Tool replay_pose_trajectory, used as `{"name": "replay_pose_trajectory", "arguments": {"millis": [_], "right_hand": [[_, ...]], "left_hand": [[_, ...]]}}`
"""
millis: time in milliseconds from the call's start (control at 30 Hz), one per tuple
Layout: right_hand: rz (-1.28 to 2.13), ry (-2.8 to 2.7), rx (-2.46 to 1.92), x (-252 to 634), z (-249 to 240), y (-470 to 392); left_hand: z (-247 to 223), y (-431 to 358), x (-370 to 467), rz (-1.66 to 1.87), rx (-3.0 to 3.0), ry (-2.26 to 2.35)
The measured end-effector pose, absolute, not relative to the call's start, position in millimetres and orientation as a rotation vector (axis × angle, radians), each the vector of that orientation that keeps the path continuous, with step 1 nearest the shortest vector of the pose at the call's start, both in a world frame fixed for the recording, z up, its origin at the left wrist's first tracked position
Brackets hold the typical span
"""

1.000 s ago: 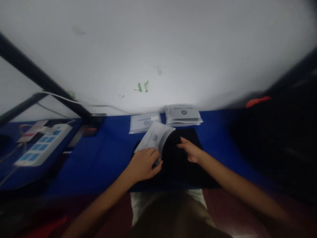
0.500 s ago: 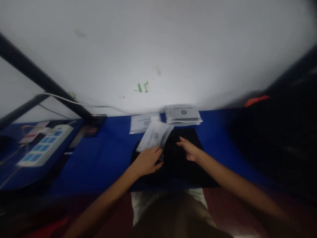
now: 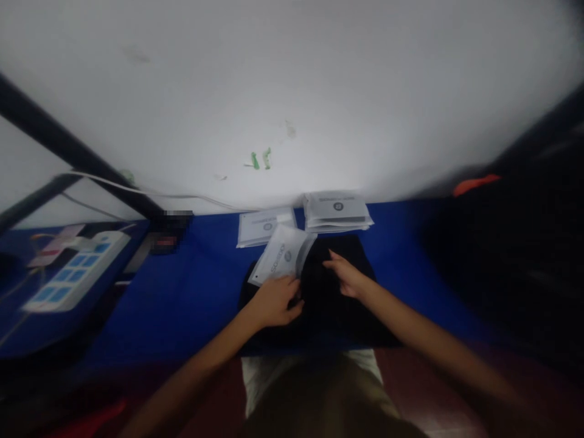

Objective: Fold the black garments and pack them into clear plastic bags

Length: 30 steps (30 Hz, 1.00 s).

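Observation:
My left hand [image 3: 279, 301] has its fingers bent over the lower edge of a frosted plastic bag [image 3: 283, 250] with dark print; what lies between thumb and fingers is too dark to tell. That bag slants across the far left part of a black cloth-like item [image 3: 337, 316]. Over the same black item, my right hand [image 3: 344, 274] is closed in a pinch, and anything in it blends into the black. Behind, one printed bag [image 3: 261, 226] lies flat, and a stack of similar bags [image 3: 338, 213] sits to its right.
A blue table [image 3: 173, 298] runs beneath everything. At the left are a white power strip [image 3: 75, 274], cables and a blurred dark object. Dark frame bars slope down on both sides. A large dark shape with an orange piece [image 3: 477, 184] fills the right.
My left hand and the slanted bag have shifted slightly down. My right hand has hardly moved. The view has turned a little.

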State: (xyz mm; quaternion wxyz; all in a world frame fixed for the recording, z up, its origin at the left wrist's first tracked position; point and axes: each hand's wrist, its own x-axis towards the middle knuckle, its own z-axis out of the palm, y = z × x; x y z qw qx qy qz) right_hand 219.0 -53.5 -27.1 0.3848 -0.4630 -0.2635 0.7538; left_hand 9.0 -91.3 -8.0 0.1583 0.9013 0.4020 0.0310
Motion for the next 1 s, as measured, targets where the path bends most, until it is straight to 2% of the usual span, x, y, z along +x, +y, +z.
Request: {"name": "replay_pose_trajectory", "arguments": {"millis": [200,367,633,867,1000], "right_hand": [[1.988,-0.626,-1.258,223.9,-24.9,-50.8],[2.011,-0.636,-1.314,219.9,-16.6,-47.9],[2.098,-1.078,-1.139,211.0,-16.0,-40.5],[1.866,-0.840,-1.047,188.4,-19.4,-41.7],[1.553,-1.064,-1.080,180.0,-30.5,-36.6]], "left_hand": [[-8.4,-81.4,24.8,-0.070,2.465,1.621],[-1.9,-82.0,24.0,-0.143,2.538,1.522],[17.6,-93.6,10.8,-0.041,2.715,1.260],[5.6,-95.7,8.4,-0.196,2.561,1.488],[12.4,-100.7,14.1,-0.160,2.539,1.516]]}}
